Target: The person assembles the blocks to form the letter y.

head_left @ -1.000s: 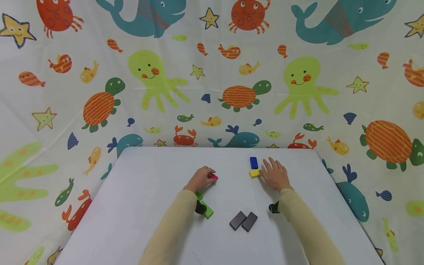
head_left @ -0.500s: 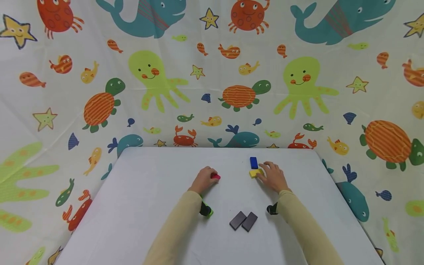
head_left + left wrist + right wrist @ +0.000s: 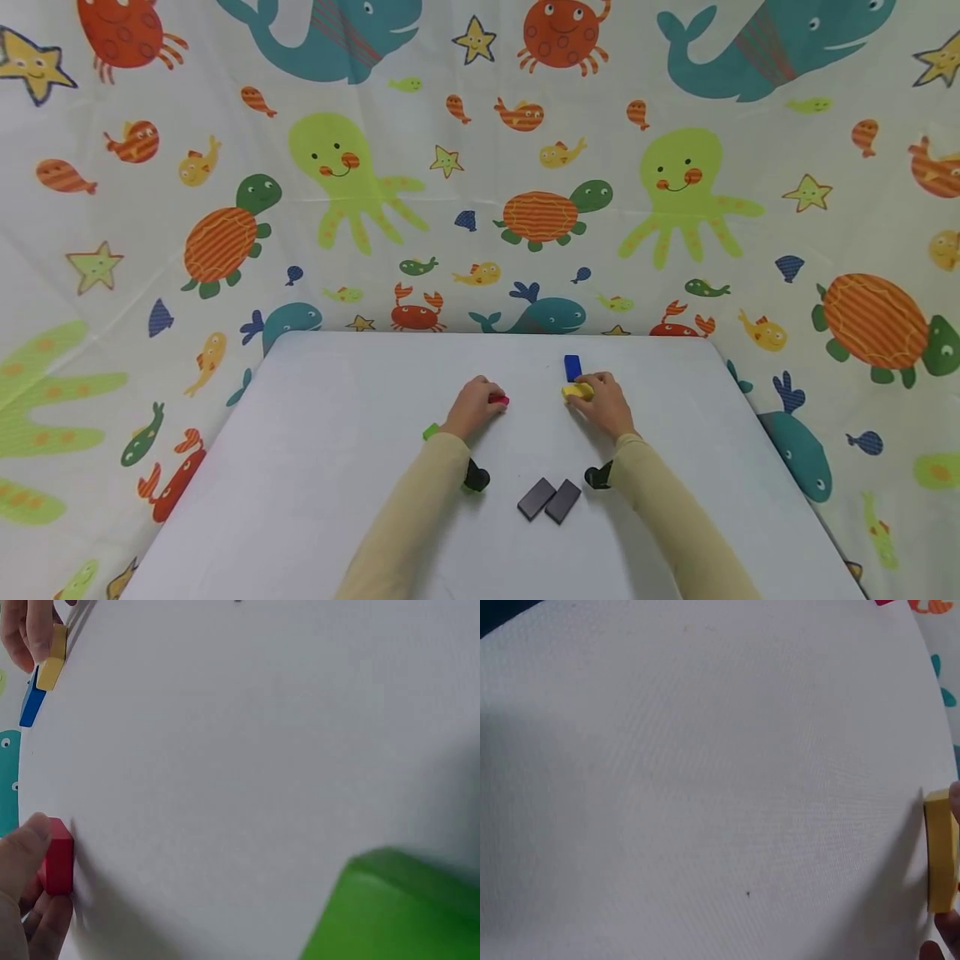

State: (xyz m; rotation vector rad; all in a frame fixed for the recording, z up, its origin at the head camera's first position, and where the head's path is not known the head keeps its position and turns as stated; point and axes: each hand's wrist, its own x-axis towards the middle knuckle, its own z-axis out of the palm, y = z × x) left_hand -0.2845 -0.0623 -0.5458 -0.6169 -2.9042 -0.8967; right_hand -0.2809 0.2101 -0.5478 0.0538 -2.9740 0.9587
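Pinching a red block [image 3: 59, 859] between the thumb and fingers of my left hand [image 3: 476, 407], I have it over the middle of the white table [image 3: 337, 433], left of the other coloured pair; whether it is lifted or touching the tabletop I cannot tell. My right hand [image 3: 604, 406] grips a yellow block [image 3: 577, 391], thumb along the near side and fingers bent over the far one. Just beyond the yellow one, toward the table's far edge, lies a blue block [image 3: 573, 368], so near that I cannot say if the two touch. Under my left forearm a green block [image 3: 431, 431] pokes out beside the wrist, and a second green block [image 3: 472, 491] is mostly hidden below the black wrist camera [image 3: 477, 476]; my left wrist view has green large and blurred in its lower corner. Closer to me, between my forearms, two dark grey blocks, one on the left [image 3: 536, 499] and one on the right [image 3: 562, 502], lie slantwise side by side. Both my arms wear beige sleeves [image 3: 408, 512], and behind the table hangs a white cloth [image 3: 450, 200] printed with turtles, whales, crabs and octopuses
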